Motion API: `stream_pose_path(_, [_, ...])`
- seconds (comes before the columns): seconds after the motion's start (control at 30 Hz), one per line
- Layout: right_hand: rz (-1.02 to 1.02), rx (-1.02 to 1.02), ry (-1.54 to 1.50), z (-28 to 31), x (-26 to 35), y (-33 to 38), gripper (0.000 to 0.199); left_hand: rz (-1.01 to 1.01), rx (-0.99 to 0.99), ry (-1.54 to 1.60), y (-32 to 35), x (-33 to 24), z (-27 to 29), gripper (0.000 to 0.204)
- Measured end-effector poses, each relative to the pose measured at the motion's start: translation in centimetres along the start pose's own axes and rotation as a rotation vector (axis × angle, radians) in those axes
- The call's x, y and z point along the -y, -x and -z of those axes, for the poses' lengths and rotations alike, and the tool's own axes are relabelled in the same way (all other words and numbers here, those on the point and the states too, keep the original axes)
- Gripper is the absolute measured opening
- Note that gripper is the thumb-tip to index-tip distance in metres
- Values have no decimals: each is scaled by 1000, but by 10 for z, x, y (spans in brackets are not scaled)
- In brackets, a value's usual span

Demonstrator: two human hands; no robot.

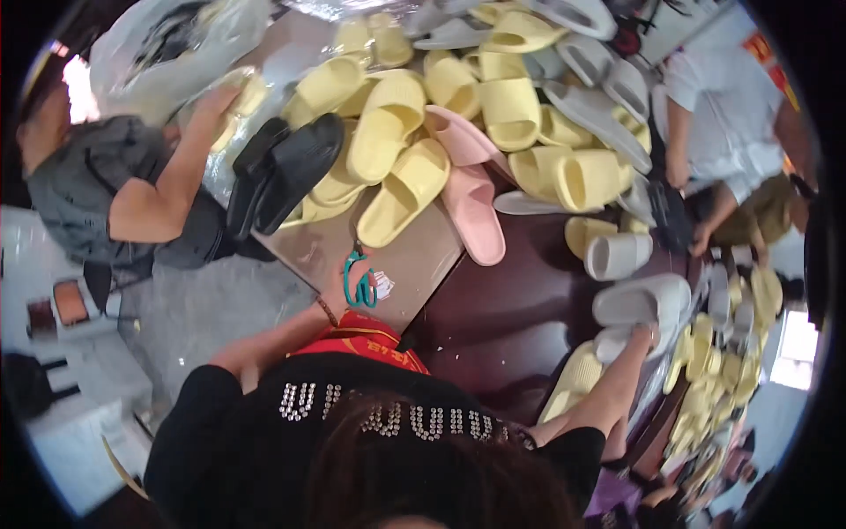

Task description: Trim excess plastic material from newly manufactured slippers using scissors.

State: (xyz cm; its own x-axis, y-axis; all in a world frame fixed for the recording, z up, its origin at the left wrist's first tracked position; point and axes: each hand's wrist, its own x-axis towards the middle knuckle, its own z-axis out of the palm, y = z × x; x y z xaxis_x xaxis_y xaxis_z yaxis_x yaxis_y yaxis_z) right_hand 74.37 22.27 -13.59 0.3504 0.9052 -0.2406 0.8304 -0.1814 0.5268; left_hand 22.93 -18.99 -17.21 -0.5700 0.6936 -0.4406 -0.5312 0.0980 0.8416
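Note:
My left hand (339, 286) is closed around a pair of scissors with teal handles (359, 280), close to the near corner of the tan board. A small white printed paper (382, 284) shows beside the handles. Out to the right, my right hand (646, 337) grips a pair of light grey slippers (648, 300) at the dark table's right side; the fingers are partly hidden. A yellow slipper (571, 383) lies just below that pair. Ahead of my left hand lie yellow slippers (404, 192), and to their right a pink slipper (474, 212).
Yellow and grey slippers cover the far table (449, 282). A black pair (286, 172) sits at the left. A person (132, 176) at the left holds yellow slippers (242, 97); another in a white shirt (727, 106) stands at the right. More slippers (714, 388) pile up farther right.

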Motion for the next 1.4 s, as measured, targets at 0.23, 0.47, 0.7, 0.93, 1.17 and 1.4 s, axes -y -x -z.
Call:
stream_pose_path(0.23, [62, -83, 242, 17, 3, 66, 18, 87, -4, -95, 7, -16, -4, 32])
stream_pose_path(0.47, [-226, -738, -296, 54, 14, 141, 10, 70, 213, -234, 3, -18, -11, 32])
stream_pose_path(0.7, [688, -751, -1108, 100, 132, 128, 39, 31, 411, -431, 11, -18, -13, 31])
stream_pose_path(0.93, [513, -470, -1114, 185, 201, 167, 52, -25, 426, -441, 17, -29, -10, 31])
stream_pose_path(1.17, [706, -182, -1347, 142, 226, 264, 36, 2, 308, -240, 13, -23, -11, 31])
stream_pose_path(1.4, [553, -2, -1946, 36, 238, 379, 25, -78, 314, -350, 2, -31, -13, 30])
